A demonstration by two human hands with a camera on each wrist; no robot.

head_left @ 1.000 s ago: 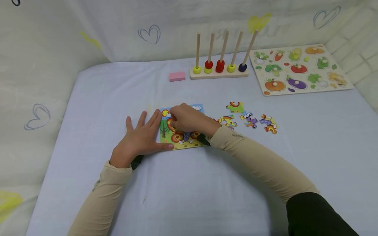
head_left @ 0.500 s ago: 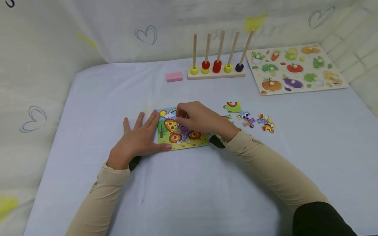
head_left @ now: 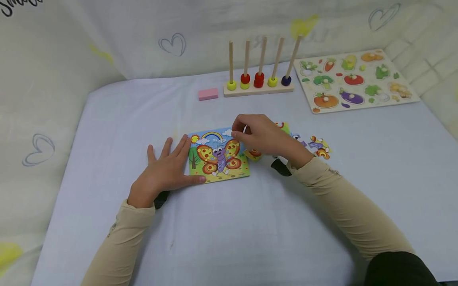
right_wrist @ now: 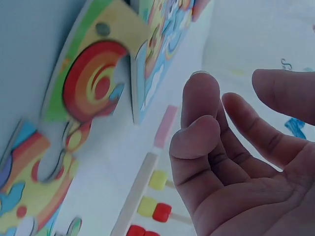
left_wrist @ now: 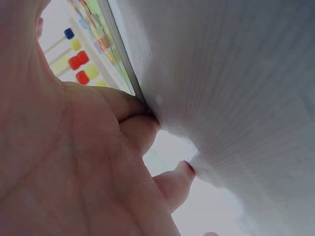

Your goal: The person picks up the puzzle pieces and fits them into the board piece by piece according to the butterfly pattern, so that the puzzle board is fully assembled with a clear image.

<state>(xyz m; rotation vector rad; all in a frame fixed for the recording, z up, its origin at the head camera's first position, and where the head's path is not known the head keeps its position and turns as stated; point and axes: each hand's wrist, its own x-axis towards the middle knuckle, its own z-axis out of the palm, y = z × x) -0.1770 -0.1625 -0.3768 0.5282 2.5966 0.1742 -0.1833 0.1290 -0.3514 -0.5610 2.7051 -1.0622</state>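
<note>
Left hand [head_left: 162, 172] lies flat, fingers straight, at the butterfly puzzle's [head_left: 217, 155] nine o'clock edge. Right hand [head_left: 264, 137] hovers loosely curled, empty, at three o'clock; only the right wrist view shows the loose piece [right_wrist: 91, 81]. No legible writing.

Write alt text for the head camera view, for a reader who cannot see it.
A person's left hand rests flat against the left edge of a butterfly puzzle board on a pale blue table, while the right hand hovers, holding nothing, just right of it above loose puzzle pieces. Behind stand a bead rack, a pink block and a vegetable puzzle.
</note>
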